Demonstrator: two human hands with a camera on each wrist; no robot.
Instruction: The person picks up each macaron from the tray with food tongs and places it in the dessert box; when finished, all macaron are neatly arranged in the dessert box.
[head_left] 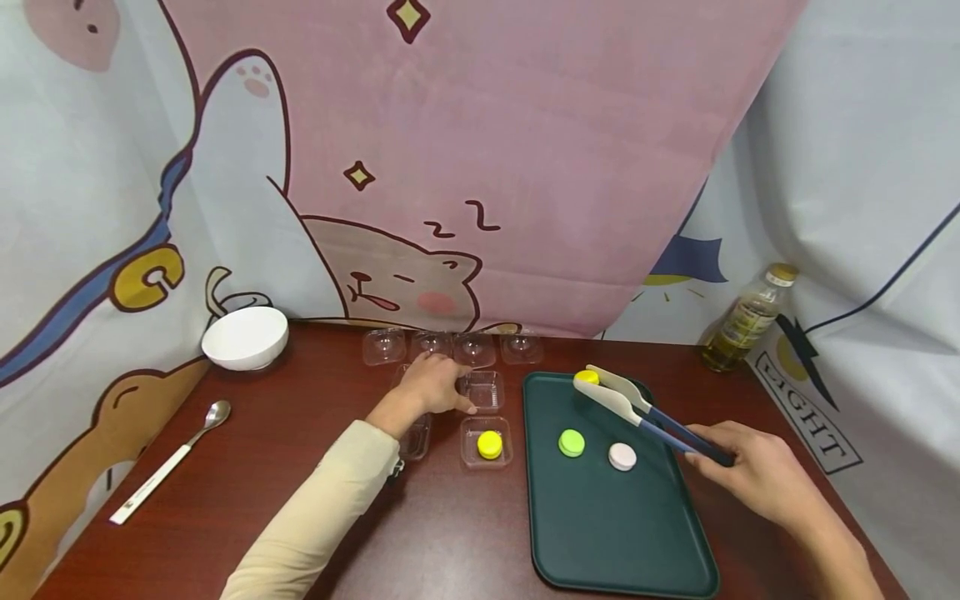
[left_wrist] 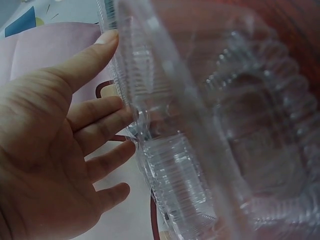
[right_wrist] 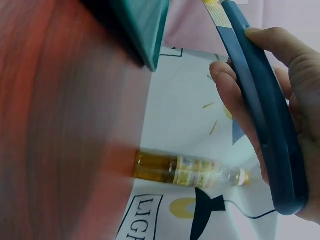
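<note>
In the head view my left hand [head_left: 432, 383] reaches over the clear plastic boxes, its thumb and fingertips near the rim of a clear box [head_left: 483, 390] with nothing showing inside. The left wrist view shows its fingers spread and fairly straight beside clear plastic [left_wrist: 260, 135]. My right hand [head_left: 761, 473] grips blue-handled tongs [head_left: 658, 423], thumb on one handle. The tongs' pale tips lie at a yellow macaron [head_left: 587, 377] at the far end of a dark green tray [head_left: 607, 533]. A green macaron [head_left: 572, 442] and a pale pink macaron [head_left: 622, 457] lie nearer on the tray.
Another yellow macaron [head_left: 490, 445] sits in the nearest clear box [head_left: 468, 458]. Several clear domed lids [head_left: 384, 346] line the back edge. A white bowl [head_left: 245, 337] and a long-handled spoon [head_left: 171, 462] are at left; an oil bottle [head_left: 742, 325] stands at the back right.
</note>
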